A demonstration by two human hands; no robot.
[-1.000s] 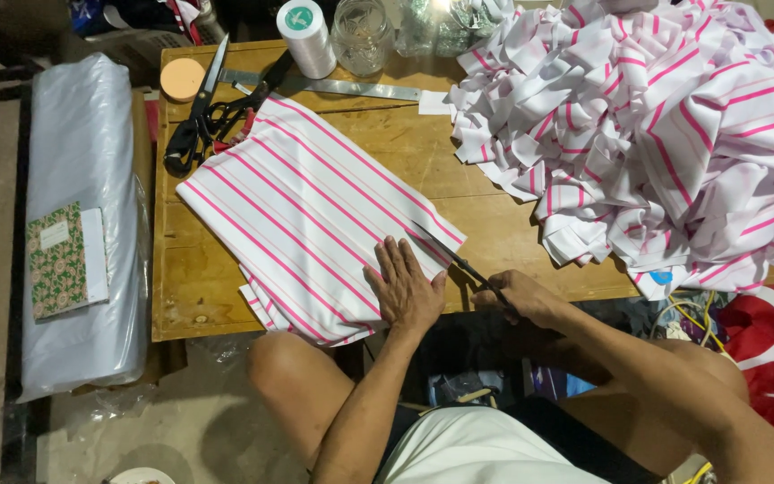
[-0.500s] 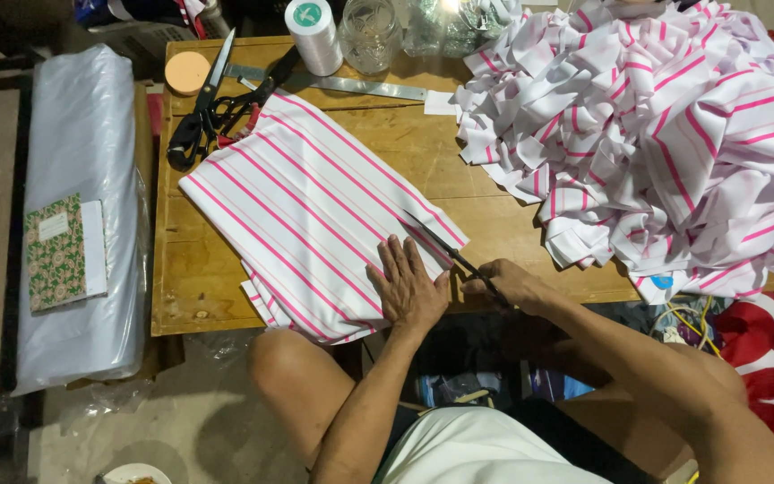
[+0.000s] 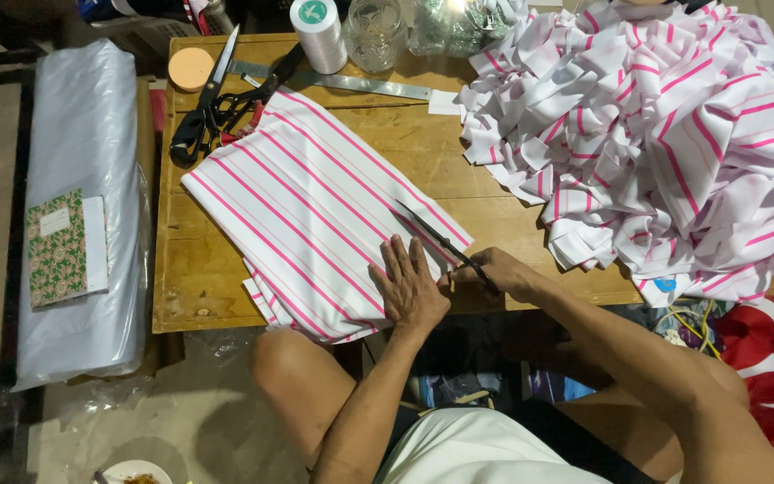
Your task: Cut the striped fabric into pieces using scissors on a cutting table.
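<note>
A folded piece of white cloth with pink stripes [image 3: 306, 211] lies on the wooden table [image 3: 199, 278]. My left hand [image 3: 409, 287] presses flat on its near right corner, fingers spread. My right hand [image 3: 494, 272] grips a pair of dark scissors [image 3: 432, 235], whose blades lie along the cloth's right edge, pointing away from me.
A big heap of cut striped pieces [image 3: 656, 134] fills the table's right side. At the back lie two more scissors [image 3: 217, 99], a metal ruler [image 3: 351, 82], a thread cone [image 3: 318, 34], a glass jar [image 3: 374, 34] and an orange disc [image 3: 191, 68]. A plastic-wrapped roll [image 3: 82, 215] with a patterned notebook [image 3: 57, 246] lies left.
The scissors' blades have advanced farther along the cloth's right edge, away from me. My left hand stays pressed on the cloth.
</note>
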